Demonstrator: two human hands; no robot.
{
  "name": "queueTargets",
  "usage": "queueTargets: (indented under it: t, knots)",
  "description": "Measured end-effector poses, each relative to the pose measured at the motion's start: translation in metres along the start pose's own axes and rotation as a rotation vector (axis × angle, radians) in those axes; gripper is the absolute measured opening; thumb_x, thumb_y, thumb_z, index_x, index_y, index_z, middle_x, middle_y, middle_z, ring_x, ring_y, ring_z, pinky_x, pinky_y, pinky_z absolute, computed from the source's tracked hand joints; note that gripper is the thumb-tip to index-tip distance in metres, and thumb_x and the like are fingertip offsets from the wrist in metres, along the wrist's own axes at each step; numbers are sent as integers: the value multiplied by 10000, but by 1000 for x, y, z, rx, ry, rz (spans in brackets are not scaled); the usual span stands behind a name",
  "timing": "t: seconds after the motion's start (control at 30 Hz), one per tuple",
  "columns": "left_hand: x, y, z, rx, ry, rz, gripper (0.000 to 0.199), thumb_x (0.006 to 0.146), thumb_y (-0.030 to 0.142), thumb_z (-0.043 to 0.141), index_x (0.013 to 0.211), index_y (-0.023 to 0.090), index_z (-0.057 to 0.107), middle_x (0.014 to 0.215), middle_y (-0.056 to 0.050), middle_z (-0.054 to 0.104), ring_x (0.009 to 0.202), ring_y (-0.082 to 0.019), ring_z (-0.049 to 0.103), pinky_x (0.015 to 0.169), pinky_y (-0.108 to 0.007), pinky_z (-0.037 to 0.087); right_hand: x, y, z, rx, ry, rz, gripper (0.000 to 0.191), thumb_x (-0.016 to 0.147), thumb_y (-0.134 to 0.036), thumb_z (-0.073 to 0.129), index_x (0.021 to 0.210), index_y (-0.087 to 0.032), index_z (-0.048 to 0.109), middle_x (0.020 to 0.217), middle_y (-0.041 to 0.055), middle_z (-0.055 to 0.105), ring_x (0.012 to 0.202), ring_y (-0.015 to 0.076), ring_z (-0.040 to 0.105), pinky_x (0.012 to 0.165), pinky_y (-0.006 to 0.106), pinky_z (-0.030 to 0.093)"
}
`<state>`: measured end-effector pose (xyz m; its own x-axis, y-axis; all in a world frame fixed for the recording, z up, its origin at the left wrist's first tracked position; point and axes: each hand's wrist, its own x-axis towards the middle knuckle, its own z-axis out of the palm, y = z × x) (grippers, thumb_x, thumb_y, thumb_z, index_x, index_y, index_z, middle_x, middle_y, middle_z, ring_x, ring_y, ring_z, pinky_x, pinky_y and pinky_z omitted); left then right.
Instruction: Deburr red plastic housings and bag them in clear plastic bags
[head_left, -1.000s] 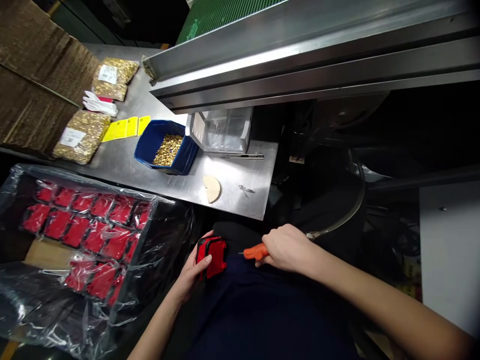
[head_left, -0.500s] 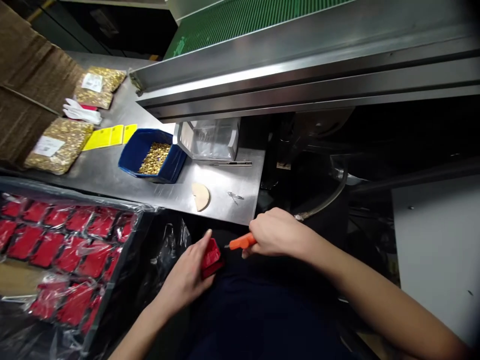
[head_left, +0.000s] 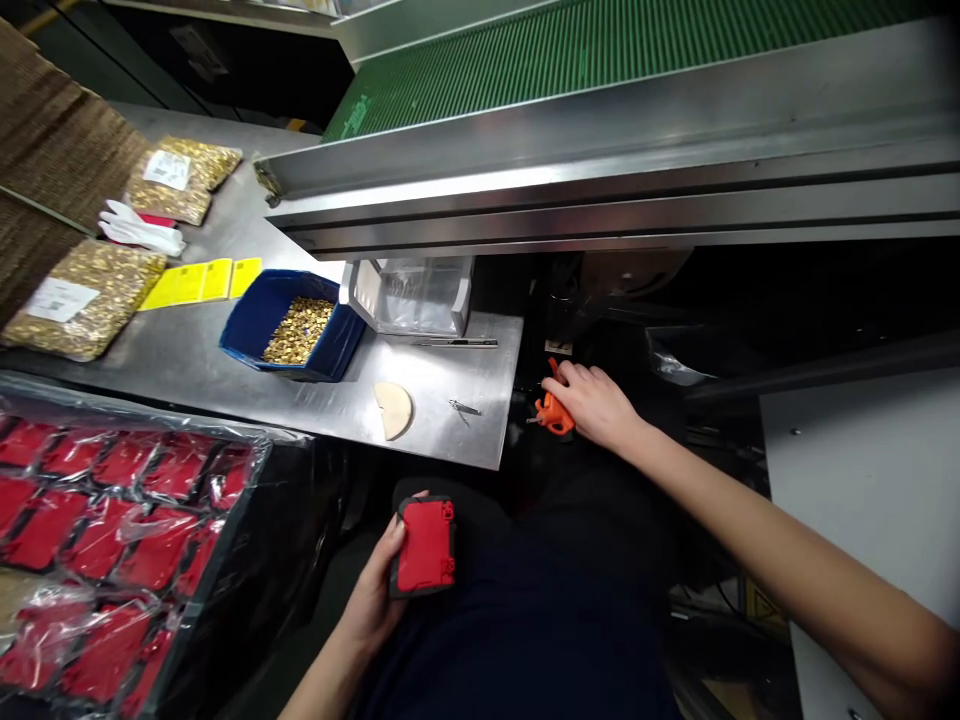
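Observation:
My left hand (head_left: 381,570) is closed around the left side of a red and black plastic case (head_left: 426,545), its red face turned up, held above my lap. Off the right corner of the metal table, my right hand (head_left: 600,408) has its fingers on an orange air blow gun (head_left: 555,412), whose thin nozzle points left. The fingers partly cover the gun's body. On the table between the hands lie a small nail clipper (head_left: 465,408) and a pale rounded piece with a notch (head_left: 394,410).
A blue bin (head_left: 244,325) of small brass pieces stands beside a clear bin (head_left: 405,295). Bags of brass pieces (head_left: 94,295) and yellow labels (head_left: 199,282) lie at left. A lined crate (head_left: 247,530) holds several red parts. The conveyor's metal frame (head_left: 600,150) crosses above.
My right hand has moved up and away to the right with the air blow gun. My left hand has lowered slightly and turned the case so its red face shows.

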<state>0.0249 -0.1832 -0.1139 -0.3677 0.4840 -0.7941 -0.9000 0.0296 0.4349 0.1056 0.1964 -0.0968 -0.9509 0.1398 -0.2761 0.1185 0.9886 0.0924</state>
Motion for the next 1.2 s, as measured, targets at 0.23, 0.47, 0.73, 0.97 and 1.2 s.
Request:
queueTargets:
  t: [0.23, 0.47, 0.73, 0.97, 1.2]
  knots:
    - [-12, 2, 9, 176, -1, 68, 666, 878, 461, 728, 1469, 270, 489, 1347, -111, 683, 1170, -299, 665, 940, -349, 546, 66, 50, 56, -31, -55, 29, 420, 995, -77, 368, 1362, -171, 550, 1419, 211, 532, 987, 267, 659, 736, 327, 441]
    - [-5, 6, 23, 94, -12, 156, 673, 854, 475, 736, 1452, 261, 517, 1350, -131, 674, 1149, -307, 672, 984, -367, 521, 72, 51, 78, -10, -41, 102, 477, 987, -61, 370, 1420, -198, 517, 1382, 196, 539, 1026, 286, 647, 753, 339, 477]
    - [62, 48, 60, 80, -67, 343, 533, 835, 441, 764, 1282, 172, 658, 1189, -109, 726, 1036, -265, 679, 849, -299, 550, 39, 40, 58, 129, 62, 273, 665, 900, -57, 512, 1527, -227, 370, 1318, 148, 557, 945, 251, 663, 707, 309, 508]
    - [87, 81, 48, 65, -21, 372, 743, 842, 436, 752, 1504, 248, 473, 1330, -84, 673, 1111, -266, 667, 935, -320, 522, 11, -24, 3, 364, 290, 348, 328, 1042, -240, 407, 1363, -211, 467, 1228, 111, 625, 1019, 231, 677, 826, 317, 569]
    - [82, 88, 43, 373, -53, 533, 603, 875, 486, 712, 1401, 236, 557, 1252, -98, 684, 1124, -309, 653, 995, -416, 506, 119, -115, -104, 492, 276, 55, 294, 1044, -194, 399, 1245, -199, 613, 1222, 119, 656, 1135, 233, 632, 993, 329, 496]
